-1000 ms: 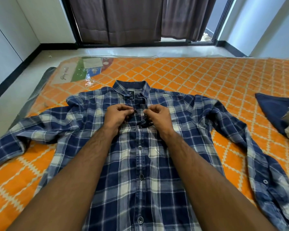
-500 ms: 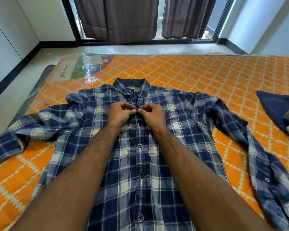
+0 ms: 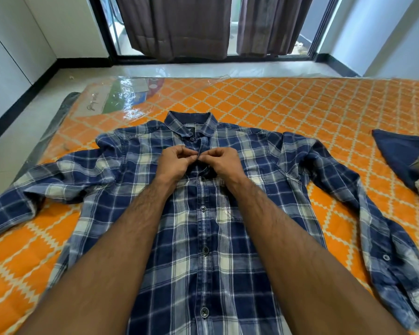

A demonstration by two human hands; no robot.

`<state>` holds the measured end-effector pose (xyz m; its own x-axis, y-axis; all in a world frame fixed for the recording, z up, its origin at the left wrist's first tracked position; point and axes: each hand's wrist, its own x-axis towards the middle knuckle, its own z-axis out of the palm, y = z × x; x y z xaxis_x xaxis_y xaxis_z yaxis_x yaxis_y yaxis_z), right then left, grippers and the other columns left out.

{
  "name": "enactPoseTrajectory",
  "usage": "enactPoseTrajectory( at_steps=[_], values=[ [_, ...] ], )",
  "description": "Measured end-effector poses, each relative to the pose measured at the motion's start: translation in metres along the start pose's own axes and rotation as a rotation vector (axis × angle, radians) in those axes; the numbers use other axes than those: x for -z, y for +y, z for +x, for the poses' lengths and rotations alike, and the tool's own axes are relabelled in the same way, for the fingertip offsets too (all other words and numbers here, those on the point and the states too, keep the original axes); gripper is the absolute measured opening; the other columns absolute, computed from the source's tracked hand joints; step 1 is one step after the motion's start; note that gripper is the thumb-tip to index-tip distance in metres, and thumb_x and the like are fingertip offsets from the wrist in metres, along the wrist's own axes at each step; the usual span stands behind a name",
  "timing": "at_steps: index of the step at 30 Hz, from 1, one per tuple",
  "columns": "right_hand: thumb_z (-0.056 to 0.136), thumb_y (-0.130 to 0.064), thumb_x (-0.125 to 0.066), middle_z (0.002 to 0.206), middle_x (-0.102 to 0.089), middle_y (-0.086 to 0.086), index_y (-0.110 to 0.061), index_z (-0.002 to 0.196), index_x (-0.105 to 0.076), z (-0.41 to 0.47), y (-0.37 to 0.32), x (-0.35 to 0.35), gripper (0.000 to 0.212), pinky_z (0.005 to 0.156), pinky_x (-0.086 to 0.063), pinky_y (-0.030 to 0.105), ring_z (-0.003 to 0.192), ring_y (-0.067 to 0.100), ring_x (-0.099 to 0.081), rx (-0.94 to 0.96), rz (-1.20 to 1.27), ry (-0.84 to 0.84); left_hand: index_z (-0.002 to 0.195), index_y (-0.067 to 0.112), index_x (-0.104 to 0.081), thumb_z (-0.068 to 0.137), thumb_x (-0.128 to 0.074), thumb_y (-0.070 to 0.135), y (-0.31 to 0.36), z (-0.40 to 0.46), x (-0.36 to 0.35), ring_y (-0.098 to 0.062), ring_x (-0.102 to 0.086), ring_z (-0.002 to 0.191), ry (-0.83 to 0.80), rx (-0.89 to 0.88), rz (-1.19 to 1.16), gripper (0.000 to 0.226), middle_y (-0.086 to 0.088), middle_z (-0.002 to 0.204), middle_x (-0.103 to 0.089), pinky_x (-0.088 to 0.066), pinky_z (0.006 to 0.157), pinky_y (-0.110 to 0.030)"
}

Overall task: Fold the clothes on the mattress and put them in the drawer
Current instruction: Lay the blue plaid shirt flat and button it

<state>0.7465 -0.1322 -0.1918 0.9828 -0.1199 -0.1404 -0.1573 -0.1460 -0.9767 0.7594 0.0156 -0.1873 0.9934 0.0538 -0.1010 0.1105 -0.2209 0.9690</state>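
The single head view looks forward and down, close above the orange patterned mattress (image 3: 288,112), facing the curtained window (image 3: 179,25) beyond it.

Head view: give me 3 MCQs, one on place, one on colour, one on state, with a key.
1. Where does the plaid shirt lie?
A. on the mattress
B. on the floor
C. in a drawer

2. The mattress cover is mainly
A. green
B. orange
C. grey

3. The left hand and right hand are
A. flat on the sleeves
B. lifted clear of the shirt
C. pinching the placket below the collar

Key: A, orange cover shows around the shirt; B, orange with cream lattice; C, curled fingertips meet on the placket.
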Motion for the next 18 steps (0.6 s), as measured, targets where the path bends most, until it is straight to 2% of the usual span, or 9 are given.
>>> enactPoseTrajectory(
  at_steps=[3,4,6,7,11,15,18],
  values=[
    [0.087,-0.012,-0.079,0.088,-0.077,0.015,-0.001,0.094,-0.076,0.001,-0.005,0.002,0.013,0.068,-0.064,0.038,0.078,0.031,-0.076,-0.046,-0.004,-0.025,0.088,0.004,-0.071,0.092,-0.072,0.014,0.002,-0.003,0.002,0.002,-0.064,0.058,-0.024,-0.004,-0.039,0.011,0.006,0.068,-0.07,-0.051,0.056,-0.017],
    [0.087,-0.013,-0.08,0.087,-0.077,0.015,-0.002,0.094,-0.076,0.002,-0.006,0.002,0.014,0.069,-0.064,0.039,0.078,0.03,-0.077,-0.049,-0.019,-0.031,0.09,0.002,-0.072,0.09,-0.074,0.014,0.001,-0.003,0.002,0.0,-0.067,0.062,-0.027,-0.002,-0.032,0.012,0.003,0.072,-0.072,-0.052,0.058,-0.016],
    [0.086,-0.014,-0.08,0.086,-0.078,0.013,-0.004,0.092,-0.077,0.004,-0.005,0.001,0.011,0.072,-0.064,0.041,0.077,0.028,-0.077,-0.038,-0.069,-0.036,0.093,0.004,-0.074,0.087,-0.077,0.013,-0.001,-0.001,0.001,-0.014,-0.073,0.081,-0.012,-0.003,0.002,0.012,-0.006,0.087,-0.075,-0.059,0.072,-0.026],
    [0.086,-0.014,-0.08,0.085,-0.078,0.012,-0.006,0.091,-0.077,0.005,-0.003,0.001,0.01,0.074,-0.064,0.042,0.077,0.027,-0.077,-0.03,-0.098,-0.036,0.093,0.006,-0.074,0.087,-0.077,0.012,-0.001,0.0,-0.001,-0.018,-0.073,0.084,0.002,-0.003,0.018,0.01,-0.007,0.089,-0.075,-0.06,0.076,-0.03],
    [0.083,-0.018,-0.083,0.079,-0.078,0.007,-0.009,0.086,-0.078,0.008,0.0,0.001,0.01,0.075,-0.064,0.046,0.073,0.024,-0.077,-0.004,-0.178,-0.032,0.092,0.009,-0.068,0.089,-0.074,0.009,-0.004,0.002,-0.007,-0.013,-0.067,0.08,0.062,-0.028,0.098,0.006,-0.002,0.085,-0.07,-0.054,0.069,-0.022],
    [0.084,-0.019,-0.081,0.077,-0.077,0.005,-0.01,0.084,-0.078,0.009,0.001,0.001,0.01,0.072,-0.064,0.046,0.069,0.021,-0.076,-0.012,-0.201,-0.009,0.096,0.01,-0.068,0.089,-0.074,0.01,-0.007,0.003,-0.01,-0.014,-0.067,0.083,0.107,-0.057,0.162,0.009,-0.003,0.09,-0.07,-0.054,0.073,-0.025],
    [0.081,-0.027,-0.077,0.075,-0.076,-0.002,-0.021,0.075,-0.077,0.009,0.002,-0.003,0.008,0.074,-0.064,0.045,0.072,0.017,-0.074,-0.007,-0.256,0.036,0.097,0.011,-0.064,0.088,-0.075,0.01,-0.007,0.001,-0.012,-0.012,-0.066,0.081,0.167,-0.086,0.19,0.014,-0.001,0.087,-0.068,-0.048,0.065,-0.018]
  ],
)
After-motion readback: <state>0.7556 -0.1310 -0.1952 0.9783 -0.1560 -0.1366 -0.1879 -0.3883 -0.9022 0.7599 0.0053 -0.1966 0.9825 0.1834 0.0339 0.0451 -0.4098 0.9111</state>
